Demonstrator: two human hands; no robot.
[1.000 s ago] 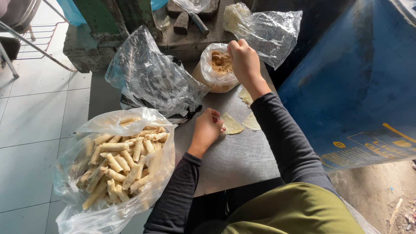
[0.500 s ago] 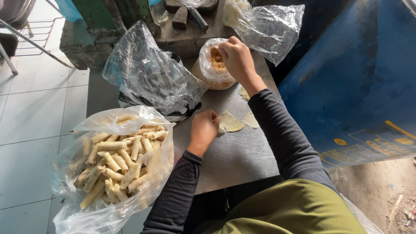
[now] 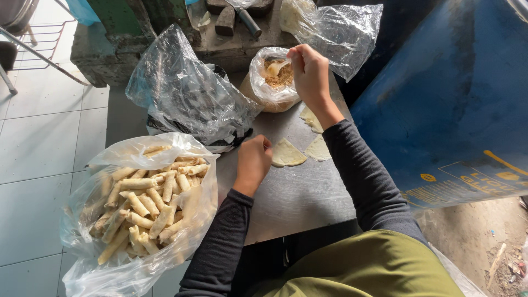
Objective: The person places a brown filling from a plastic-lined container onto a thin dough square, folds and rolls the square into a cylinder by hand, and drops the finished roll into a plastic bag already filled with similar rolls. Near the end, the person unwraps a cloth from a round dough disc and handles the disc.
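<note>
1. Grey metal worktop [image 3: 297, 203] fills the middle of the view, with pale floor tiles [image 3: 38, 148] off at 9 o'clock and a big blue drum [image 3: 440, 99] crowding in from 3 o'clock.

2. At 12 o'clock the right hand [image 3: 311, 74] is closed around the handle of a pale spoon [image 3: 276, 66], whose bowl sits in the crumbly brown filling inside a plastic-lined tub [image 3: 269, 91]. The wrist is bent down over the rim, which suits dipping into a deep container.

3. Near the centre the left hand [image 3: 254, 159] is curled into a loose fist, knuckles down on the worktop; I cannot tell whether it holds anything. It rests just beside a folded dough wrapper [image 3: 287, 154], at the wrapper's 9 o'clock edge.

4. Two more wrappers [image 3: 319, 148] lie flat at 1 to 2 o'clock of that one, partly under the right forearm.

5. At 7 o'clock an open clear bag of finished pale rolls [image 3: 146, 206] sits at the table's left edge, within easy reach of the left arm.

6. A crumpled clear bag [image 3: 184, 93] at 10 o'clock stands between the rolls and the tub; another clear bag [image 3: 341, 30] lies at 1 o'clock behind the tub, by a rough concrete ledge [image 3: 231, 44].
</note>
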